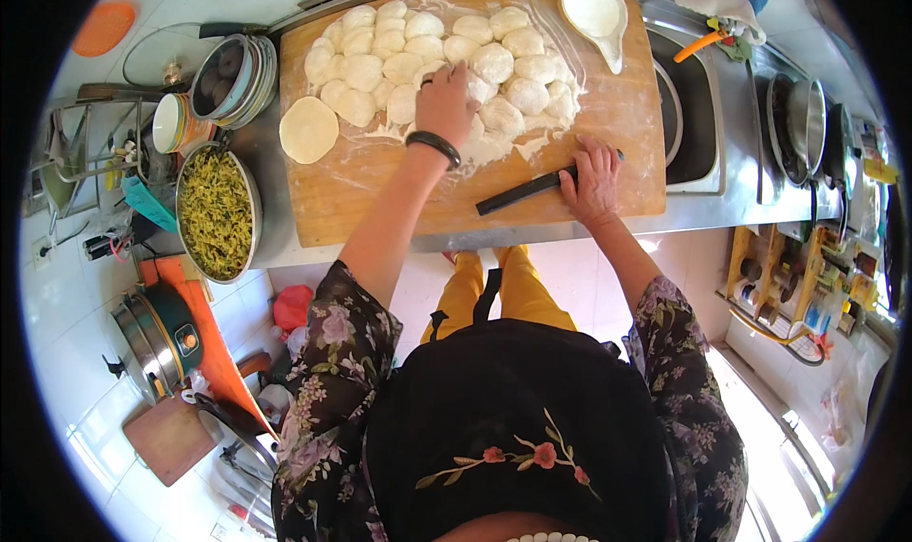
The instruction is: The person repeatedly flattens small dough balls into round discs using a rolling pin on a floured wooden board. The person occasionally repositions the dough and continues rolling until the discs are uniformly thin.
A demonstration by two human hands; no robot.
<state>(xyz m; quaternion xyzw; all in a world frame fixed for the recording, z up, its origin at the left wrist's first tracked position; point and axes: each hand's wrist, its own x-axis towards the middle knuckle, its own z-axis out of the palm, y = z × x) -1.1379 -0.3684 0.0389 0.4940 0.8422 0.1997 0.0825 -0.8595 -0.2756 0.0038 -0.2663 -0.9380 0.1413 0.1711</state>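
Note:
Many pale dough pieces (pixel 363 72) lie close together on the floured wooden board (pixel 356 207). My left hand (pixel 445 104), with a dark bangle at its wrist, reaches over them, fingertips down among the pieces; whether it grips one cannot be told. My right hand (pixel 595 178) rests with spread fingers over one end of a black rolling pin or bar (pixel 520 193) near the board's front edge. A flat round dough sheet (pixel 309 130) lies at the board's left side. At the back right corner stands a white spouted bowl (pixel 593 11) holding what looks like flour.
Left of the board is a metal bowl of shredded green-yellow filling (pixel 217 214), with stacked bowls (pixel 235 79) behind it. The sink (pixel 695 114) adjoins the board's right side, and pans (pixel 805 125) stand farther right. A green and steel cooker (pixel 167 335) is at lower left.

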